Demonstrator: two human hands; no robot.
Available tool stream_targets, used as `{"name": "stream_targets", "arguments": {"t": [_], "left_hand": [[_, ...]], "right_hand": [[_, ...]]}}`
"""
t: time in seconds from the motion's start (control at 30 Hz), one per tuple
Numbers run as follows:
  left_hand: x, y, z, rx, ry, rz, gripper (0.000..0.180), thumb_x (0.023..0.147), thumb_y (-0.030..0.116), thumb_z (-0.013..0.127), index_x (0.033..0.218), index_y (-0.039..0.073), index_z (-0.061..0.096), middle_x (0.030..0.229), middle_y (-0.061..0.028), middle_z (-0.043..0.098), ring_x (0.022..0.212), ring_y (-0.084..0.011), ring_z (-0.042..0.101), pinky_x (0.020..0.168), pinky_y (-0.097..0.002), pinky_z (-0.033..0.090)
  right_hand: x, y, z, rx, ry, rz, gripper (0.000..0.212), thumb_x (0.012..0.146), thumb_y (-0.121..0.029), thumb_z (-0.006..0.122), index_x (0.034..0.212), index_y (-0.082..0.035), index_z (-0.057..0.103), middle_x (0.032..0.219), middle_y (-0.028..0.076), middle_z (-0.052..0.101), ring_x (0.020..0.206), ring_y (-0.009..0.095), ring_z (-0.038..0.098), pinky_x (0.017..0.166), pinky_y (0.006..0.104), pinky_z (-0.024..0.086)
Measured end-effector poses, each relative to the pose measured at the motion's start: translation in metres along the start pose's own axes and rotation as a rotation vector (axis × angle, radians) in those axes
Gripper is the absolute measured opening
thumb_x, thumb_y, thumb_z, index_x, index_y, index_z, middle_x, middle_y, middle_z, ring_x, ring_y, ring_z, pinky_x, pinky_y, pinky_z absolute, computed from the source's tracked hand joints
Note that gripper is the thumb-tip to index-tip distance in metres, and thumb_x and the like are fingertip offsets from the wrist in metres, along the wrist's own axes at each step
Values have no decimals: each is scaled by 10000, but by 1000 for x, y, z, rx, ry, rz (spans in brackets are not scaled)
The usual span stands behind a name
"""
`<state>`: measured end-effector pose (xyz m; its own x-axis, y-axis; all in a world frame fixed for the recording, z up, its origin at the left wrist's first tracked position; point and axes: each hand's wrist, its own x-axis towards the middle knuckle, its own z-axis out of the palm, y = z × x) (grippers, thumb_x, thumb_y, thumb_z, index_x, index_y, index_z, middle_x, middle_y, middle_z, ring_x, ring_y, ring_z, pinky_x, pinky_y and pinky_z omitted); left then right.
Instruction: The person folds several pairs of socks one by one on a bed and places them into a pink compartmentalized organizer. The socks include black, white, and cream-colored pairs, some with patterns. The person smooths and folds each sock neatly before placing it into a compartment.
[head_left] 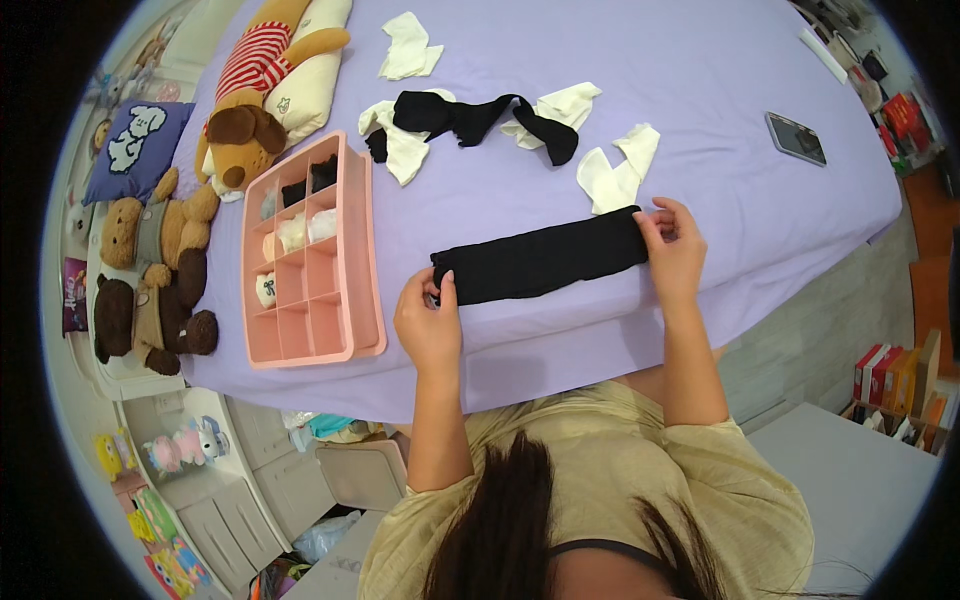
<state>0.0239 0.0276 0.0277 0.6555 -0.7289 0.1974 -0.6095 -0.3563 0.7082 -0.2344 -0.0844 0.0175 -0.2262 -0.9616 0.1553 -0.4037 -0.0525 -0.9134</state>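
Observation:
A long black sock (540, 257) lies stretched flat near the front edge of the bed, perhaps in more than one layer. My left hand (430, 312) pinches its ribbed left end between thumb and fingers. At the other end, my right hand (672, 245) grips the right edge the same way. Beyond it, another black sock (478, 118) lies twisted across white socks (405, 150). More white socks (620, 170) are spread behind my right hand. To the left stands a pink divided box (352, 250), with rolled socks (292, 233) in some of its compartments.
A lilac sheet (740, 240) covers the bed. A phone (796, 138) lies at the right. Plush toys (158, 240), a striped stuffed dog (247, 120) and a purple cushion (138, 150) line the left side. Books (890, 378) stand at the far right beyond the bed.

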Motion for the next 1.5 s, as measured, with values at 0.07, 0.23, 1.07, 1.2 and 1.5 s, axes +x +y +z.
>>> {"name": "stream_targets", "arguments": {"t": [0.07, 0.23, 1.07, 1.2, 1.5], "left_hand": [[2, -3, -1, -179, 40, -87, 212, 881, 174, 694, 959, -23, 679, 709, -38, 602, 618, -108, 491, 569, -262, 410], [10, -18, -5, -284, 14, -151, 251, 925, 219, 648, 1000, -18, 677, 738, -35, 606, 625, -94, 478, 565, -259, 402], [-1, 19, 15, 150, -27, 578, 360, 895, 91, 586, 1242, -3, 558, 1295, -180, 540, 1223, -353, 491, 1020, -457, 378], [-14, 29, 51, 288, -402, 702, 526, 920, 213, 532, 1409, 40, 440, 1510, -124, 385, 1414, -339, 314, 1147, -547, 178], [-6, 7, 18, 496, -314, 491, 575, 932, 261, 530, 1451, 58, 390, 1528, -126, 354, 1408, -347, 316, 1154, -539, 180]], "right_hand": [[4, 12, -3, 63, 19, 60, 224, 865, -85, 709, 1051, 30, 659, 783, 51, 665, 685, 98, 600, 635, 244, 499], [0, 14, -10, 108, -12, 128, 214, 896, -143, 683, 1027, 26, 673, 825, 61, 673, 728, 98, 606, 649, 248, 500], [-47, -39, 12, 4, -273, -475, 378, 819, -50, 686, 1183, -1, 595, 1194, 160, 598, 1075, 314, 590, 899, 390, 494], [-63, -37, 40, -337, -613, -740, 697, 816, -350, 689, 1368, 10, 463, 1450, 175, 434, 1377, 325, 367, 1134, 508, 246], [-38, -9, 4, -797, -400, -557, 662, 869, -394, 634, 1398, -37, 459, 1500, 124, 398, 1400, 258, 349, 1151, 472, 221]]}}
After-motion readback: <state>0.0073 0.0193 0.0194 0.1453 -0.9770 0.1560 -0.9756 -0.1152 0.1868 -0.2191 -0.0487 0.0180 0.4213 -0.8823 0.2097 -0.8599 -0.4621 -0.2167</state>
